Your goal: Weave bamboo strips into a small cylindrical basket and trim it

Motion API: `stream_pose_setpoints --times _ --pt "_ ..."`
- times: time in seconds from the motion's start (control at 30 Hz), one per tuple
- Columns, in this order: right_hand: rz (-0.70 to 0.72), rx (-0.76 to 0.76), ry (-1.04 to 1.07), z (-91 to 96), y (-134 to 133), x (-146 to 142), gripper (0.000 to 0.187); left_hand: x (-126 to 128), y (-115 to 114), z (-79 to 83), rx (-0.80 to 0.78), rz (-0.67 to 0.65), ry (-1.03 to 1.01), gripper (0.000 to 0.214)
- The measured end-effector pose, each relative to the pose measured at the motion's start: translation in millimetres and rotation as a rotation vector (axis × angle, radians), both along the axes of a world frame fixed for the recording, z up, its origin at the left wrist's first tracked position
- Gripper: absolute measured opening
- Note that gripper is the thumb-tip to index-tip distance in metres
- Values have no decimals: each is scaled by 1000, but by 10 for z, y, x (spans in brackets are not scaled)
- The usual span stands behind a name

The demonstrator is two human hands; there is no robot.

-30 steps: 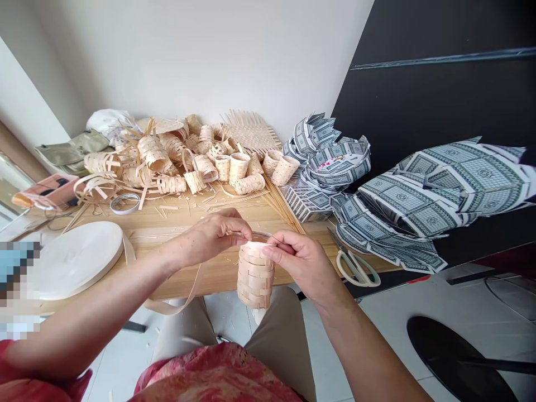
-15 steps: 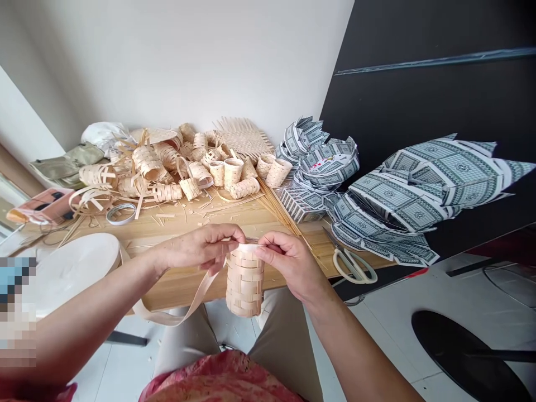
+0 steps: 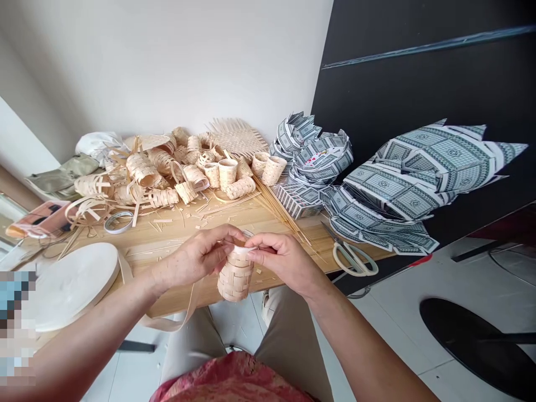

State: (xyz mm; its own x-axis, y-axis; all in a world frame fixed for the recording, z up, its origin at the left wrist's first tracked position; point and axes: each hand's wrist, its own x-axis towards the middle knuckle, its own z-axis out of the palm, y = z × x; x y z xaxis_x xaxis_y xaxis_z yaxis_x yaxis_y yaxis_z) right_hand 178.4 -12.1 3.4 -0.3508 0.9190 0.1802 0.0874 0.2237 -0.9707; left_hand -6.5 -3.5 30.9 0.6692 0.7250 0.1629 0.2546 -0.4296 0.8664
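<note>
A small woven wood-strip basket [image 3: 235,277] hangs over the table's front edge, its rim tipped a little toward the far side. My left hand [image 3: 201,254] pinches the rim on its left, fingers closed. On the right side of the rim, my right hand [image 3: 280,255] grips with thumb and forefinger. A pale flat strip [image 3: 167,322] loops down below my left forearm and runs to a large white roll [image 3: 77,279] at the left. Whether the strip's end lies along the rim is hidden by my fingers.
Several woven cups and baskets [image 3: 228,173] are heaped at the back of the table. White-handled scissors [image 3: 355,259] lie right of my hand, beside folded playing-card pieces [image 3: 389,184]. Thin sticks [image 3: 285,215] and a roll of tape [image 3: 119,221] lie behind.
Both hands have shifted slightly left with the basket. The basket's top has tilted, showing more of its open mouth. The view has turned a little.
</note>
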Motion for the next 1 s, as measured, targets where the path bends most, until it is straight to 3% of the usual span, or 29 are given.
stream_pose_setpoints --times 0.23,0.4,0.53,0.6,0.7,0.87,1.0 --pt "48 36 -127 32 11 69 17 34 -13 -60 -127 -28 -112 16" --pt "0 64 -173 -6 -21 36 13 125 26 -144 -129 79 -225 14" --pt "-125 144 -211 -11 -80 45 14 150 67 -158 -119 184 -282 21" --pt "-169 192 -182 21 -111 98 23 143 69 -127 -184 204 -294 24" --pt "-170 218 -57 66 -129 209 20 138 56 -86 -297 220 -323 26" --pt "-201 74 120 37 -99 335 14 153 45 -89 -441 224 -366 26" --pt "-259 14 240 10 -84 381 13 150 54 -140 -454 222 -391 21"
